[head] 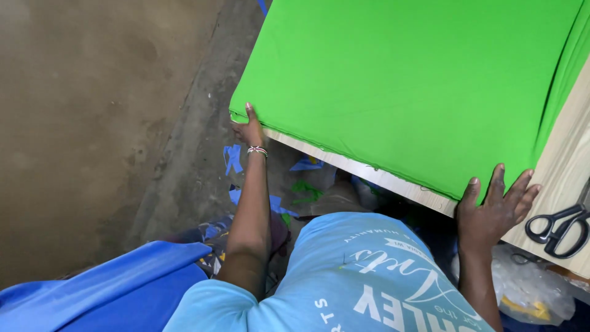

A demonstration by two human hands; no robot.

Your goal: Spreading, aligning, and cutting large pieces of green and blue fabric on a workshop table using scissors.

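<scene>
The green fabric (pixel 405 86) covered most of the wooden table (pixel 568 166), its far side cut off by the frame; the folded layers showed at the right edge. The left hand (pixel 249 129) pinched the fabric's near-left corner, fingers hidden beneath it; the right hand (pixel 495 206) lay spread and flat on the near-right corner, grasping nothing. Black scissors (pixel 562 229) sat on the bare strip of table just beside that hand; blue cloth (pixel 117 289) lay below the table, lower left, partly cropped.
</scene>
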